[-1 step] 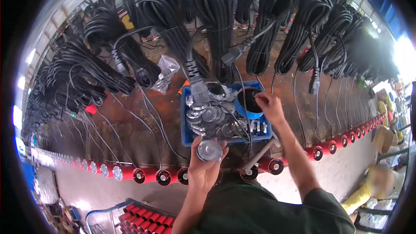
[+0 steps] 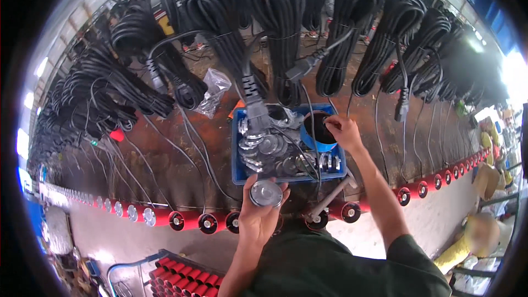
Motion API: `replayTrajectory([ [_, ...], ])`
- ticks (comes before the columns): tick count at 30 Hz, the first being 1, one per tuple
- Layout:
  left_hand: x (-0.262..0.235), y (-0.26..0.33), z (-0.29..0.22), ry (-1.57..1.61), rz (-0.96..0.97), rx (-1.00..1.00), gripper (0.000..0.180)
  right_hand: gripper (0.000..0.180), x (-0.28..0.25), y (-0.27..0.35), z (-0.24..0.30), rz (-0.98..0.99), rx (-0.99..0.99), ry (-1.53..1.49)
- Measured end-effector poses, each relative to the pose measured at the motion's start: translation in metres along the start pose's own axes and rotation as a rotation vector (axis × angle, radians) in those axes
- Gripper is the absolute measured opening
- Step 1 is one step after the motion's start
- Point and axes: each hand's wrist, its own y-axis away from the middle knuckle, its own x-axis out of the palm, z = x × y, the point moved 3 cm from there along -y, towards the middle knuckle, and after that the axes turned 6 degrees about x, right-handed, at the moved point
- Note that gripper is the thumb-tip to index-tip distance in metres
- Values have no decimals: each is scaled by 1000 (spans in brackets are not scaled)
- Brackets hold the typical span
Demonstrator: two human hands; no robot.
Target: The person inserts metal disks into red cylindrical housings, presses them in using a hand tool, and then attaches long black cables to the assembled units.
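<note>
In my left hand (image 2: 257, 217) is a round silver metal cap (image 2: 266, 193), its flat face turned up, with thumb and fingers around its rim. My right hand (image 2: 343, 133) dips its fingertips into a round blue tub (image 2: 311, 144) with a dark inside. Those fingers are drawn together; whatever they pinch is too small or hidden to make out. The tub stands in the right part of a blue plastic crate (image 2: 237, 175). Around it in the crate lie many similar silver metal caps (image 2: 268, 144).
Coiled black power cables (image 2: 275, 27) hang across the far side, their plugs (image 2: 256, 111) dangling over the crate. Red cylinders (image 2: 208, 223) line the table's near edge. A hammer (image 2: 331, 198) lies right of the crate, a clear plastic bag (image 2: 213, 92) behind it. A cart of red tubes (image 2: 184, 280) stands lower left.
The whole view has shifted very slightly. Both hands keep their places, the left on the metal cap and the right at the blue tub.
</note>
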Motion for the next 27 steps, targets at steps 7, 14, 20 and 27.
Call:
replayTrajectory([
  [7, -30, 64, -34, -116, -138, 189, 70, 13, 68, -58, -2, 392, -533, 724],
  [14, -55, 136, -67, -22, -312, 425, 57, 12, 53, -45, 27, 378, -476, 335],
  [20, -74, 167, -107, -55, -435, 468, 54, 18, 46, -34, 26, 303, -206, 326],
  [27, -122, 166, -192, -23, -440, 358, 53, 19, -22, 63, 88, -312, 7, -101],
])
